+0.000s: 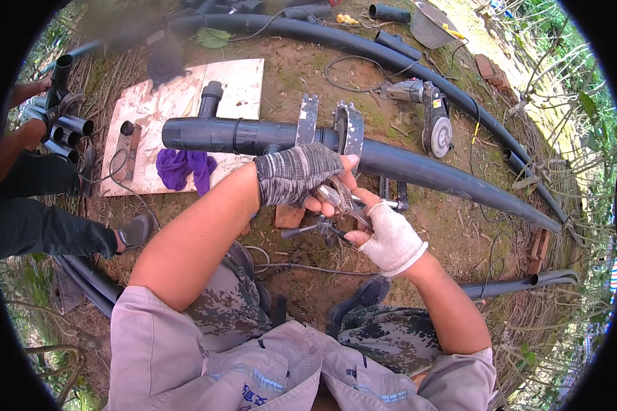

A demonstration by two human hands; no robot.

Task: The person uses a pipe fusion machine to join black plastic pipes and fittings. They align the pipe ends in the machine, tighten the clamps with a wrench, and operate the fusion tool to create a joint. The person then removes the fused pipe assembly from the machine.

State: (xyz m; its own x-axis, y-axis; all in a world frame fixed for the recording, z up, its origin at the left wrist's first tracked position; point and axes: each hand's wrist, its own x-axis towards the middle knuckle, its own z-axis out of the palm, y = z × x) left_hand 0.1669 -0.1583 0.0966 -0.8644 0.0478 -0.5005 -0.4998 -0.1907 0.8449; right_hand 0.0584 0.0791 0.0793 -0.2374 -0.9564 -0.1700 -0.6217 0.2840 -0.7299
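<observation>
My left hand (300,177), in a grey striped glove with bare fingertips, is closed round the upper part of a shiny metal hand tool (334,194) with curved arms; its exact kind is unclear. The fingers of my right hand (391,240), in a white fingerless glove, grip the tool's lower end. Just beyond both hands, a long black plastic pipe (425,168) runs left to right. Two metal clamp rings (350,130) stand up around it, apart from each other. Beneath my hands, part of a clamp frame with a lever (298,231) shows; my hands cover the rest.
A white board (243,74) lies under the pipe's left end, with a purple cloth (185,168) on it. A corded power tool with a round disc (437,123) stands beyond the pipe. A co-worker's arm (22,145) holds black pipe at left. A grey bucket (432,26) is at the back.
</observation>
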